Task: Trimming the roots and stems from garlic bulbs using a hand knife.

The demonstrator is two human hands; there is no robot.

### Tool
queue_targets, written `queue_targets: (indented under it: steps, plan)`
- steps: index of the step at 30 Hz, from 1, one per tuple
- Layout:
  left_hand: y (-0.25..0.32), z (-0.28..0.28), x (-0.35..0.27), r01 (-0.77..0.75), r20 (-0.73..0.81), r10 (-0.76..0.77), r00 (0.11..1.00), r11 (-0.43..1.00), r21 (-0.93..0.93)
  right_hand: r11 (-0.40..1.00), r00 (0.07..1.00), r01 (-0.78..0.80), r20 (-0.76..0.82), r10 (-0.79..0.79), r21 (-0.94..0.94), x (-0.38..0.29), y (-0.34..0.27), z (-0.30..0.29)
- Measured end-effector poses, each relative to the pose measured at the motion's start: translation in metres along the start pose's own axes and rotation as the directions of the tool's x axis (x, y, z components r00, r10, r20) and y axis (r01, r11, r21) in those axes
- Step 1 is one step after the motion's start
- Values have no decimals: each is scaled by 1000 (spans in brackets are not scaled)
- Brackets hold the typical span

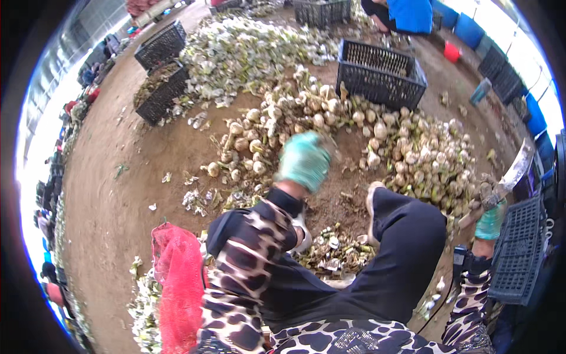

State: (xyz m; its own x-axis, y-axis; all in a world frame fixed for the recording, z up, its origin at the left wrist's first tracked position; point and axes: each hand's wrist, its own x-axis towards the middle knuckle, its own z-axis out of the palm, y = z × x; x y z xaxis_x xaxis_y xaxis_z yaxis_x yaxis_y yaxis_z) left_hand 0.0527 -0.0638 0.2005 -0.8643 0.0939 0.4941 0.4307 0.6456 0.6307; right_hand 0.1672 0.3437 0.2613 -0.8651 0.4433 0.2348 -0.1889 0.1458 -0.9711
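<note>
My left hand (305, 161), in a green glove, is blurred over the near edge of a heap of garlic bulbs (254, 146); whether it holds anything cannot be made out. Far to the right, my right hand (491, 219) wears a similar green glove, with dirty wrapping over the fingers. It grips a wooden-handled knife (519, 166) whose broad, curved blade points up and away. More garlic bulbs (429, 155), many with stalk stubs, lie between the hands. Trimmed scraps (336, 252) cover the ground between my feet.
A black plastic crate (380, 75) stands behind the garlic, and another crate (517, 252) is beside my right arm. A red mesh bag (179, 283) lies at my left. White-green trimmings (247, 48) are piled farther off, near a scrap-filled crate (163, 93). Someone in blue (409, 15) is at the top.
</note>
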Motion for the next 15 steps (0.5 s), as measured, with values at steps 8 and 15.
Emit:
queue_targets:
  steps: [8,15]
  plan:
    - [-145,-224,40,552,-216,-537,815,833,14,983,984,-173,24,175,-53,9,21,54]
    - [-377,-167,-55,872,-264,-845,465,384,304,877,959,-177,121,256,-446,97,139,96]
